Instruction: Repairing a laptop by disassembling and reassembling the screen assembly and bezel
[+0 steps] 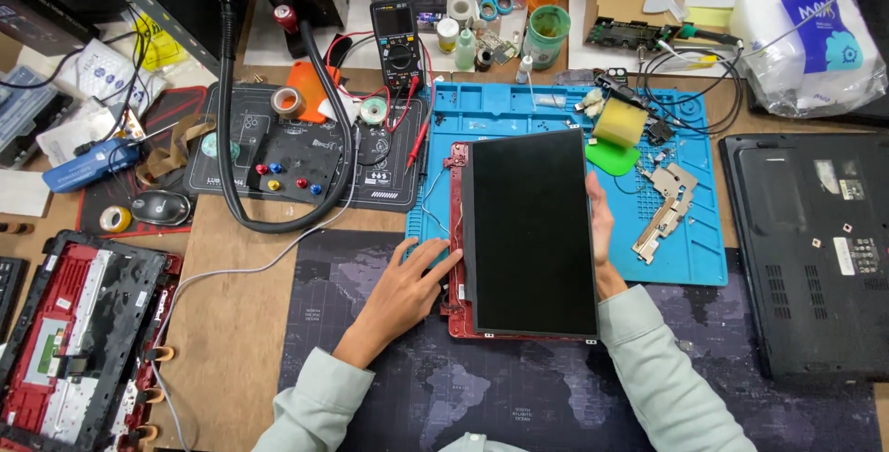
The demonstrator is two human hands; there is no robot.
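Note:
A black laptop screen panel (530,230) lies tilted over a red laptop lid shell (457,230) on a blue silicone work mat (519,109). My right hand (601,230) grips the panel's right edge, fingers partly hidden behind it. Beside the shell's left edge, my left hand (407,290) rests with fingers spread, its fingertips touching the shell near the panel's lower left side. Thin wires (435,197) run along the shell's left rim.
Metal hinge brackets (665,207) and a yellow sponge (619,121) lie on the mat's right part. A black laptop base (810,248) sits at right, a red opened laptop chassis (79,341) at lower left. A multimeter (398,40), tape rolls and a black hose (231,137) crowd the back left.

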